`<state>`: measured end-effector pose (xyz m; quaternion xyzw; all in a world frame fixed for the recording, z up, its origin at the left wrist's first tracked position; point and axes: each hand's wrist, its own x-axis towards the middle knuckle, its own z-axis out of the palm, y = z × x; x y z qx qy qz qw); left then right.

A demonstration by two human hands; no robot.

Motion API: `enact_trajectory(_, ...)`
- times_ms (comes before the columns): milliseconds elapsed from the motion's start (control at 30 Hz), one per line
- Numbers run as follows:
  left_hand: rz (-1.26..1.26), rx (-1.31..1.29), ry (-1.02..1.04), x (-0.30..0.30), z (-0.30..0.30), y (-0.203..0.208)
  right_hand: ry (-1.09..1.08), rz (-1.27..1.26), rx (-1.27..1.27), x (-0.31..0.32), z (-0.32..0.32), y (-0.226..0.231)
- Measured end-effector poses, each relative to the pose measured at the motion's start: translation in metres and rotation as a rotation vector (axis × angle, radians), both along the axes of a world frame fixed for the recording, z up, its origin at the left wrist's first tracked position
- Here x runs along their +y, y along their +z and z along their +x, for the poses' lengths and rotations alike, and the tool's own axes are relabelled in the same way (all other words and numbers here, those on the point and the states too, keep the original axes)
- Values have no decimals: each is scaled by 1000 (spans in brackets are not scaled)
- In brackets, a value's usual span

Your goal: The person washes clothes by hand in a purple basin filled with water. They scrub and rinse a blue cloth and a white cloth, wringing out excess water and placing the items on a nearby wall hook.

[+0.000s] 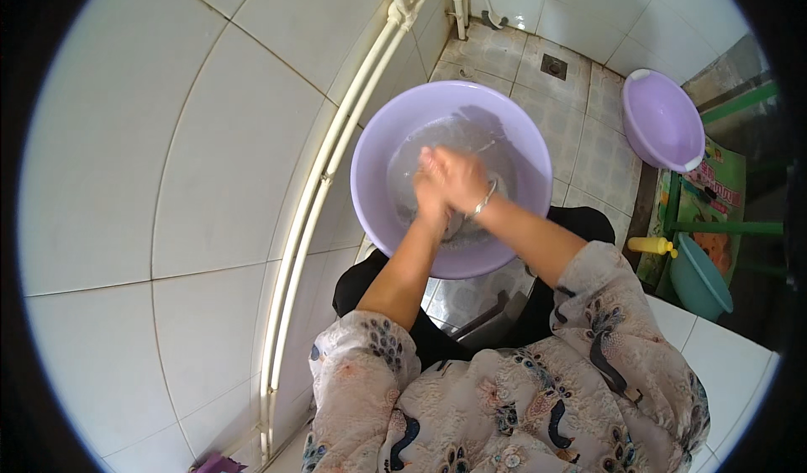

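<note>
A round purple basin stands between my knees with cloudy, sudsy water in it. My left hand and my right hand are pressed together above the water, near the basin's middle. Their fingers are bent against each other and smeared a little by motion. A greyish, wet patch, perhaps cloth, shows beneath my wrists; what the hands hold, if anything, is hidden. On my right wrist sits a silver bangle.
Pale pipes run along the tiled wall at left. A floor drain lies beyond the basin. At right are a second purple basin, a teal basin, a yellow bottle and a green-framed rack.
</note>
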<state>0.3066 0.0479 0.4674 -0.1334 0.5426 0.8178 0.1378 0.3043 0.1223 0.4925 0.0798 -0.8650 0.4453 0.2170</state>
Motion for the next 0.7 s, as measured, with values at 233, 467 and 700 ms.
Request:
enact_trajectory(233,-127,-263,-37,13,-6,4,-125,-12,-214,20,-27,-37)
enact_trajectory(467,-62,-407,169,24,-9,17,-98,36,-208,21,-37,-31)
enact_trajectory(700,-183,-265,-74,-12,-20,-22,115,95,34,-11,7,-20)
